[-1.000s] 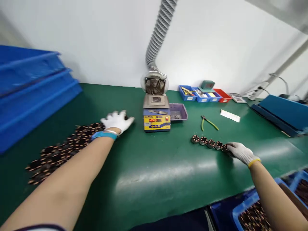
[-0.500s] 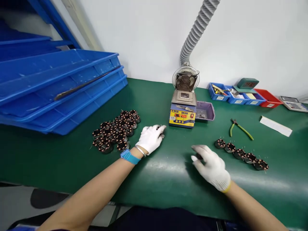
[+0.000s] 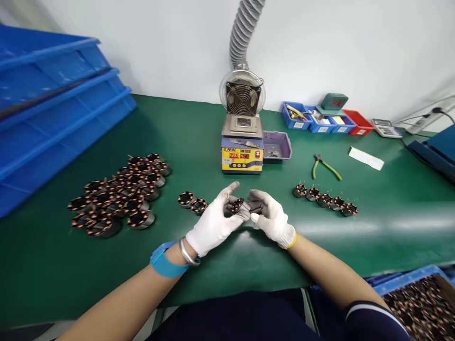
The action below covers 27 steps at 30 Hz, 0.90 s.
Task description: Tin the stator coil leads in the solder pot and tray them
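Observation:
In front of my body, my left hand [image 3: 222, 215], in a white glove, holds a motor stator [image 3: 237, 205] with copper windings between thumb and fingers. My right hand [image 3: 269, 215], gloved too, has its fingertips closed at the stator's right side, where thin wires stick out; the exact pinch point is partly hidden. Just left of my left hand lie two more stators [image 3: 192, 202]. A larger cluster of stators [image 3: 117, 194] covers the table further left. Several stators [image 3: 324, 200] form a slanting row to the right.
Behind my hands stands a yellow and blue solder pot [image 3: 242, 154] beneath a fan and grey hose [image 3: 245, 33]. Around it are a purple tray [image 3: 284, 142], green-handled cutters [image 3: 325, 166], small bins [image 3: 296, 124] and stacked blue trays [image 3: 71, 102]. A crate of stators [image 3: 419, 303] sits lower right.
My left hand has lifted a stator from the table, and two stators now show beside it. My right hand has come in from the right to meet it. The view has shifted right.

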Available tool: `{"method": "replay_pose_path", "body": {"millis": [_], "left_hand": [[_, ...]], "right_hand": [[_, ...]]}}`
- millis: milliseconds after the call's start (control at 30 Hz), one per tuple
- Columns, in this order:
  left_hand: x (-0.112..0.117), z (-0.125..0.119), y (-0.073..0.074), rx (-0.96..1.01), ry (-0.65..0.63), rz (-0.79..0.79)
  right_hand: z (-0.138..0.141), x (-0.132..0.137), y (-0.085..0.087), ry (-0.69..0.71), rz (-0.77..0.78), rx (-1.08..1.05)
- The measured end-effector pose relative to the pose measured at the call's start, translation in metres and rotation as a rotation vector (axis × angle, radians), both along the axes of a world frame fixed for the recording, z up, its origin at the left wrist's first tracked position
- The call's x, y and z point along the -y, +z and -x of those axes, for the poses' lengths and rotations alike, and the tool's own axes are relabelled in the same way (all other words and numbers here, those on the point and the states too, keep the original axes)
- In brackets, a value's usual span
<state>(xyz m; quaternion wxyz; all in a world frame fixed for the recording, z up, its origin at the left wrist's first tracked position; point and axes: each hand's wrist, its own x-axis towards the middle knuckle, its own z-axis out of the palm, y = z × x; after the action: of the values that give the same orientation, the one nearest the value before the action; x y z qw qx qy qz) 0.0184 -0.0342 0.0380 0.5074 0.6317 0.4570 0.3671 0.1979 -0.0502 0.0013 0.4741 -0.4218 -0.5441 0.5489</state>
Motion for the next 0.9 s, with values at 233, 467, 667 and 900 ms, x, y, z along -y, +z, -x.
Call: {"method": "replay_pose_path", "body": {"millis": [233, 467, 667, 900], "left_hand": [[0.0, -0.01, -0.025, -0.021, 0.08, -0.16], [0.003, -0.001, -0.036, -0.425, 0.036, -0.526], [-0.002, -0.004, -0.034, -0.41, 0.098, -0.464], [-0.007, 0.002, -0.041, -0.371, 0.011, -0.484]], "right_hand": [[0.0, 0.001, -0.001, 0.003, 0.116, -0.067], [0.011, -0.007, 0.006, -0.014, 0.227, 0.064], [0.023, -0.007, 0.013, -0.08, 0.277, -0.064], [0.014, -0.016, 0.016, 0.062, 0.308, -0.05]]}}
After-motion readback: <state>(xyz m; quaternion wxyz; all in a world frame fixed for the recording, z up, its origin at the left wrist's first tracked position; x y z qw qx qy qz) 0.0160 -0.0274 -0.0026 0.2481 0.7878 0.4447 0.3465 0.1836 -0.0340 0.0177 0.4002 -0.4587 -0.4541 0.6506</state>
